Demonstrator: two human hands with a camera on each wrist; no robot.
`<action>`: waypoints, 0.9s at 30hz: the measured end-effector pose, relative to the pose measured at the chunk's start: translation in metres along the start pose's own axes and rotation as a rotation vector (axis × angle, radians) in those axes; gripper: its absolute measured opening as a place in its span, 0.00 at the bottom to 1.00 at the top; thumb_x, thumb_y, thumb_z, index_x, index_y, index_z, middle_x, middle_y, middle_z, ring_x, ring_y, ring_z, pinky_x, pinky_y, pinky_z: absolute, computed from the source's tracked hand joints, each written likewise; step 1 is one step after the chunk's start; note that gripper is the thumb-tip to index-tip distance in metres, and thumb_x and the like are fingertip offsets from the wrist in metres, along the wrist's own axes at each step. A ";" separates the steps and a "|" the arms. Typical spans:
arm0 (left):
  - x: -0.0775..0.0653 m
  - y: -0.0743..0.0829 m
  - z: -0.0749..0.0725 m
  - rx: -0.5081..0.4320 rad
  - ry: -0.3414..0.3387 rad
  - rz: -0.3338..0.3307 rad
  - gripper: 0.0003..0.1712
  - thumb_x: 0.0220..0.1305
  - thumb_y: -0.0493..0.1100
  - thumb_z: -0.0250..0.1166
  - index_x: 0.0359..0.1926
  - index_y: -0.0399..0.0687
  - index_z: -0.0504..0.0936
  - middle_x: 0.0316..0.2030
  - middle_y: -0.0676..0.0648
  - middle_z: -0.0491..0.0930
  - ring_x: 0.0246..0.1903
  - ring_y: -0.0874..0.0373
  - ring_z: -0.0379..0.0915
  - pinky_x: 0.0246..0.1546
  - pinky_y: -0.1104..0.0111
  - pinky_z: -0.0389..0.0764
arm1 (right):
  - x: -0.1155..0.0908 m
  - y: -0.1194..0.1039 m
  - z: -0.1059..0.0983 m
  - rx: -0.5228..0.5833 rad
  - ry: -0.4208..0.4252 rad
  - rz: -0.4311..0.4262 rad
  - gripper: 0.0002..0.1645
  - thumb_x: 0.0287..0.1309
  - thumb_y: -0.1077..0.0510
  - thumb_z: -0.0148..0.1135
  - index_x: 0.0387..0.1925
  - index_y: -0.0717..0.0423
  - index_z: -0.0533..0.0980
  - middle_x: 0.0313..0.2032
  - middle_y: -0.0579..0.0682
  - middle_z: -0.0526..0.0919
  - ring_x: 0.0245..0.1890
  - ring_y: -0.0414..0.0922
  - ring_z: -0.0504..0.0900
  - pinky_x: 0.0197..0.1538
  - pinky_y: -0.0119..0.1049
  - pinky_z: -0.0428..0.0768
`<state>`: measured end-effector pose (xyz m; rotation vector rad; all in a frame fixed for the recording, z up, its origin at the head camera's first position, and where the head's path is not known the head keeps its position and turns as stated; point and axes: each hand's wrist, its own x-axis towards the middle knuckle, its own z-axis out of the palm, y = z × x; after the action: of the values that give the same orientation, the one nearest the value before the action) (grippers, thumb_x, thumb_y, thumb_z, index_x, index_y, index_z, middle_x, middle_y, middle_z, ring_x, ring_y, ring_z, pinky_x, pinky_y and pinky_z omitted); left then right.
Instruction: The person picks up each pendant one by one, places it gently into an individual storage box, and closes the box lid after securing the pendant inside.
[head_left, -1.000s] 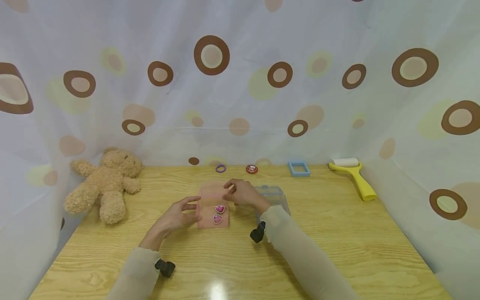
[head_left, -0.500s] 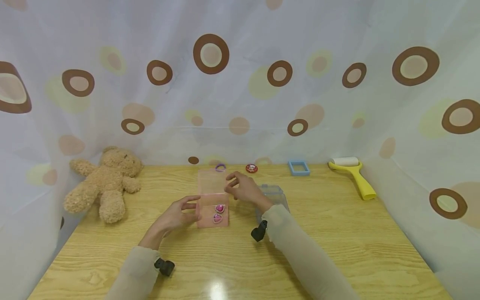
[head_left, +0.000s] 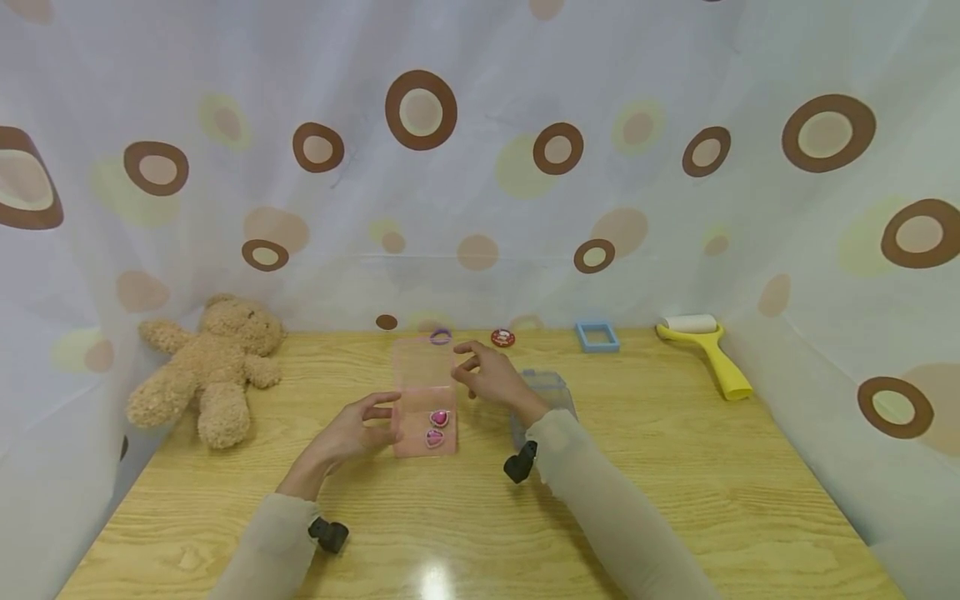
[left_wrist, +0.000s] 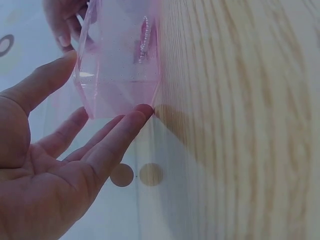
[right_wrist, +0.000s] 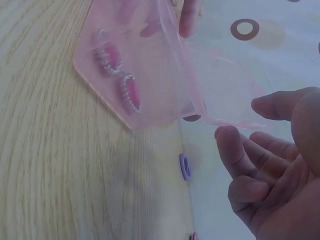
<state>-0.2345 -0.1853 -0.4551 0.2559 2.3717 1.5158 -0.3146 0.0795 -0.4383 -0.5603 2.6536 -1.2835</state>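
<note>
A clear pink plastic box [head_left: 408,446] rests on the table with its hinged lid [head_left: 423,364] raised at the back. Two pink gems [head_left: 439,418] with beaded silvery rims lie inside. My left hand [head_left: 356,429] is at the box's left end; in the left wrist view its extended fingers touch the end wall and the thumb is by the upper edge. My right hand [head_left: 489,379] is at the lid's right side. In the right wrist view, its thumb and index finger lie apart around the lid's edge, without a plain pinch.
A clear bluish box [head_left: 551,392] stands partly behind my right wrist. Along the back are a purple ring [head_left: 441,336], a red disc [head_left: 503,337], a blue square frame [head_left: 597,337] and a yellow-handled roller [head_left: 708,350]. A teddy bear [head_left: 217,367] lies at left.
The pink lid has swung back and up, so the purple ring now shows through it. My right hand has moved slightly away from me; my left hand has stayed at the box.
</note>
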 end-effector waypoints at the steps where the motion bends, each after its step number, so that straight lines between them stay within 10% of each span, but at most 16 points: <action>1: 0.000 0.000 0.000 0.007 -0.003 0.007 0.39 0.67 0.41 0.66 0.75 0.46 0.60 0.67 0.29 0.68 0.64 0.37 0.70 0.54 0.55 0.80 | 0.000 0.001 0.000 -0.003 -0.001 -0.002 0.27 0.71 0.51 0.58 0.68 0.49 0.68 0.51 0.57 0.86 0.30 0.56 0.87 0.32 0.34 0.77; 20: 0.001 -0.001 -0.001 0.032 0.003 0.013 0.39 0.67 0.41 0.66 0.75 0.46 0.62 0.66 0.31 0.69 0.63 0.37 0.71 0.54 0.55 0.80 | -0.009 -0.007 -0.006 -0.002 -0.002 -0.074 0.19 0.73 0.52 0.54 0.62 0.49 0.74 0.51 0.57 0.84 0.34 0.61 0.85 0.28 0.33 0.74; 27: 0.000 0.001 -0.002 0.059 0.012 0.020 0.39 0.66 0.41 0.68 0.74 0.45 0.63 0.63 0.31 0.71 0.57 0.42 0.75 0.51 0.56 0.80 | -0.012 -0.012 -0.010 0.000 -0.001 -0.124 0.17 0.77 0.53 0.47 0.57 0.50 0.77 0.40 0.55 0.86 0.24 0.46 0.80 0.29 0.34 0.75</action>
<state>-0.2353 -0.1865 -0.4530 0.2854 2.4322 1.4619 -0.3030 0.0847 -0.4230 -0.7354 2.6552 -1.3148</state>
